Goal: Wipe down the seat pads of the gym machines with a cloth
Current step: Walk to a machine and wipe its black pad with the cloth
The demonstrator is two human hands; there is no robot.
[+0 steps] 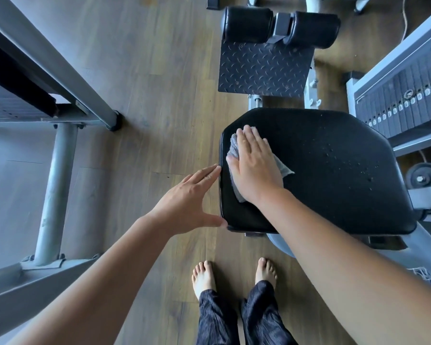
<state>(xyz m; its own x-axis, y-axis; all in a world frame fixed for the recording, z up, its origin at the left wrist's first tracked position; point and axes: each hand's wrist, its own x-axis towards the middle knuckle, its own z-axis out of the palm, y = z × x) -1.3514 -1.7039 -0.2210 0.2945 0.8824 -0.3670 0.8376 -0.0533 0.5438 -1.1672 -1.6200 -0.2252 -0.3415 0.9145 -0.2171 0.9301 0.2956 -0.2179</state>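
A black padded seat point(328, 170) fills the centre right of the head view, with small droplets or specks on its right half. My right hand point(254, 165) lies flat with straight fingers on a grey cloth point(234, 148), pressing it onto the seat's near-left part. The cloth shows at my fingertips, beside the wrist, and at the right of the palm. My left hand point(189, 202) is spread open at the seat's left edge, with fingertips and thumb touching the pad's side.
Beyond the seat are a black tread footplate point(264, 68) and two black roller pads point(281, 26). A weight stack point(408, 95) stands at the right. A grey machine frame point(55, 170) occupies the left. Wooden floor point(159, 83) lies between. My bare feet point(234, 275) stand below the seat.
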